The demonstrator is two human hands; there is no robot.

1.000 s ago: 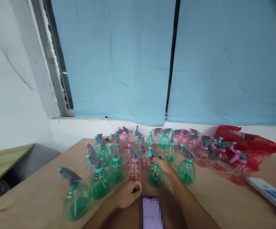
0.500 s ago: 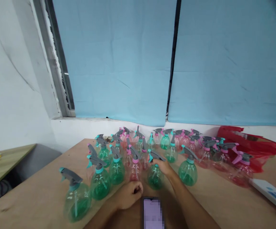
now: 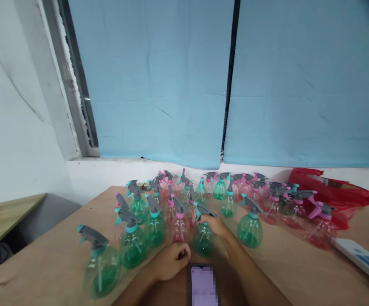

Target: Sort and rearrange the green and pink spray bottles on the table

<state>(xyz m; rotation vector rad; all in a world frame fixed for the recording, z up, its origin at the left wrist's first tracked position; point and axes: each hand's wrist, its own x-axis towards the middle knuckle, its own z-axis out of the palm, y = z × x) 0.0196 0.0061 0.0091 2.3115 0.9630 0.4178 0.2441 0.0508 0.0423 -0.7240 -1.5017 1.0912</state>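
My right hand (image 3: 215,223) is wrapped around the neck of a green spray bottle (image 3: 204,241), just under its grey and turquoise trigger head. The bottle is upright and holds some green-looking liquid. My left hand (image 3: 173,257) is curled into a loose fist low over the table, with nothing visible in it. Just beyond that fist stands a pink spray bottle (image 3: 180,228). Green spray bottles flank the hands: one (image 3: 133,248) to the left, another (image 3: 250,230) to the right. A phone (image 3: 203,285) lies between my forearms, its screen blurred out.
Several more pink and green spray bottles crowd the back of the wooden table (image 3: 57,255). A red plastic bag (image 3: 333,193) and a white and blue box (image 3: 362,259) are at the right. Blue curtains (image 3: 159,85) hang behind. A second table (image 3: 12,216) stands at far left.
My right hand has shifted the green spray bottle slightly left and nearer to me. The left hand stays in nearly the same place, still curled.
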